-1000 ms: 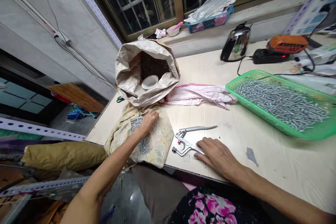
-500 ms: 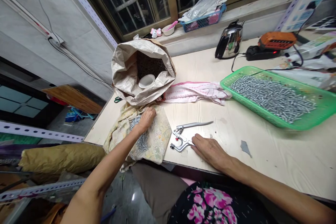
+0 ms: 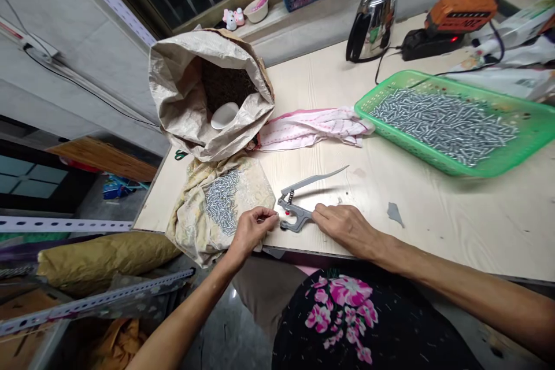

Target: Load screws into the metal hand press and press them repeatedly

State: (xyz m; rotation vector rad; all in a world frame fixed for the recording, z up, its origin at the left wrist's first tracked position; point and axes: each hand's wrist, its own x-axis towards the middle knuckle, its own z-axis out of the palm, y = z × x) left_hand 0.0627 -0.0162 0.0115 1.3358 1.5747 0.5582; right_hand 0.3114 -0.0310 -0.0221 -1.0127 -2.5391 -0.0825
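My right hand (image 3: pixel 347 226) is closed round the lower handle of grey metal snap pliers (image 3: pixel 299 214), which lie on the table with their upper handle sprung apart. The pliers have a C-shaped jaw, a spring and a small red part, all facing left. Close beside the jaw, my left hand (image 3: pixel 255 228) pinches thumb and fingertips together; whatever is between them is too small to make out. Behind that hand, a heap of small silvery metal pins (image 3: pixel 222 201) rests on a patterned cloth (image 3: pixel 255 182).
A large woven sack (image 3: pixel 173 92) of dark material holds a white bowl (image 3: pixel 224 115). A pink-and-white towel (image 3: pixel 312 127) lies beside it. On the right are a green basket (image 3: pixel 470 170) of silvery pieces, a kettle (image 3: pixel 373 23) and an orange battery (image 3: pixel 462 13) on its charger.
My left hand has moved from the pin heap toward me and right, to the pliers' jaw. The right hand stays on the handle. The whole view has shifted somewhat.
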